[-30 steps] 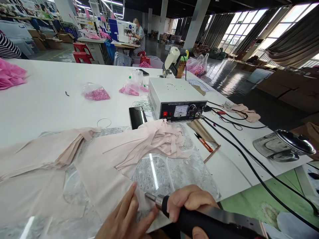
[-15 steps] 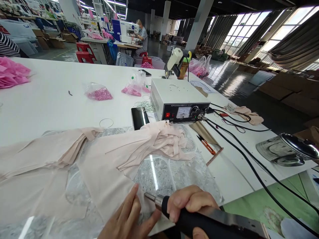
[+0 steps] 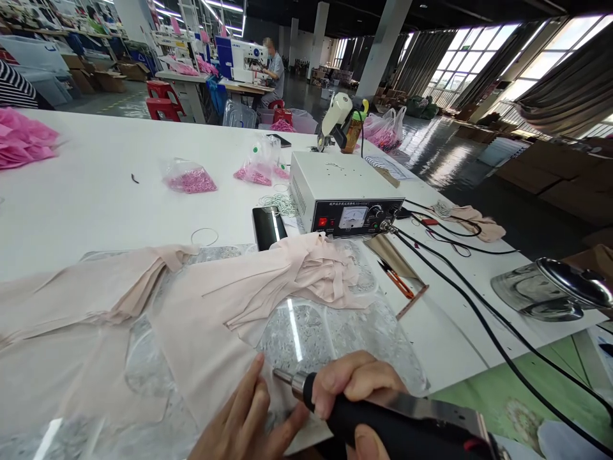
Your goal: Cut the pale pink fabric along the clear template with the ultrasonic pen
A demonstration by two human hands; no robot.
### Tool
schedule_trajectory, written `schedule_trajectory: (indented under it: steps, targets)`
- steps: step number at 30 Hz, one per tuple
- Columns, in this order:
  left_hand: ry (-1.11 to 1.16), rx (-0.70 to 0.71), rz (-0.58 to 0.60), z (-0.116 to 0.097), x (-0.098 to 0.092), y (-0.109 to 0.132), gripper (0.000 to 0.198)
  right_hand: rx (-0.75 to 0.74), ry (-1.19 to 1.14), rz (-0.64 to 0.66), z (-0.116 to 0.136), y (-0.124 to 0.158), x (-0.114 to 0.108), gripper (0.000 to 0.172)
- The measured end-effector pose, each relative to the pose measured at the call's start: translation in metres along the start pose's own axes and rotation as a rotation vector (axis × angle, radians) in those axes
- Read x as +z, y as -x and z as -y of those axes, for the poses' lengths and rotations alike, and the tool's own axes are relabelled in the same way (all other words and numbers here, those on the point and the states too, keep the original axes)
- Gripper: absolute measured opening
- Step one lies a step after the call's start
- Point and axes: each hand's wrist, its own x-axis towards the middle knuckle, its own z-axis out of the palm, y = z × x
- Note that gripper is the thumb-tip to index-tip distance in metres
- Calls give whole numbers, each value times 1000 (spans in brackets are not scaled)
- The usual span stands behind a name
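Lot: pale beige fabric, spread on grey-patterned mat over worktop; edge at left hand. Left grip — spread, thumb apart, index fingertip on fabric, pinching nothing we can see. Right hand: grip closed around black handpiece, metal tip angled over fabric beside left index — contact, we cannot tell. For good work, we advise: fabric flat, edge smoothed, tip steady, fingertips clear of metal.

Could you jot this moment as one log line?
left fingers: on pale fabric | right fingers: gripping black-handled tool, metal tip at fabric | nearby: white box
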Motion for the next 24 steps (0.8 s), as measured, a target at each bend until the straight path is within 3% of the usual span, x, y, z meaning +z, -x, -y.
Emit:
schedule_trajectory:
  steps: [5, 13, 19, 24]
  targets:
    - [16, 18, 16, 2, -3, 0, 52, -44, -108, -12, -6, -5, 4, 10]
    - [-14, 37, 69, 0, -3, 2, 69, -71, 7, -38, -9, -5, 12, 14]
    - [-19, 17, -49, -3, 5, 3, 54, -94, 13, -23, -11, -7, 14, 13]
    - [0, 14, 24, 0, -3, 0, 54, -141, 76, -8, -10, -11, 13, 12]
